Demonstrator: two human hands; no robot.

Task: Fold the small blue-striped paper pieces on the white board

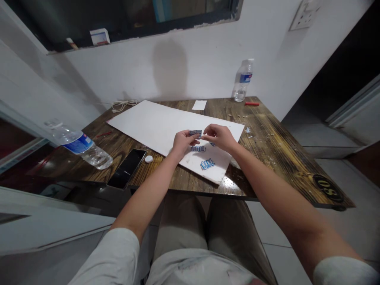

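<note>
My left hand [185, 141] is closed, pinching a small flat dark grey-blue piece [195, 132] between thumb and fingers above a white board. Close by its right edge, my right hand [219, 136] has thumb and forefinger brought together; whatever is between them is too small to make out. Below the hands, small blue-outlined shapes [207, 164] lie on the near end of the white board [166, 120]. Another group of blue-outlined shapes [198, 149] sits just under my left hand, and a further bit is partly hidden by my right hand.
The dark wooden table [273, 158] also bears a phone [127, 168], a white cap [149, 158], a lying water bottle [81, 144], a standing water bottle [244, 81], a red stick [251, 103], a white paper [199, 105] and a white cable [123, 105]. A wall stands behind.
</note>
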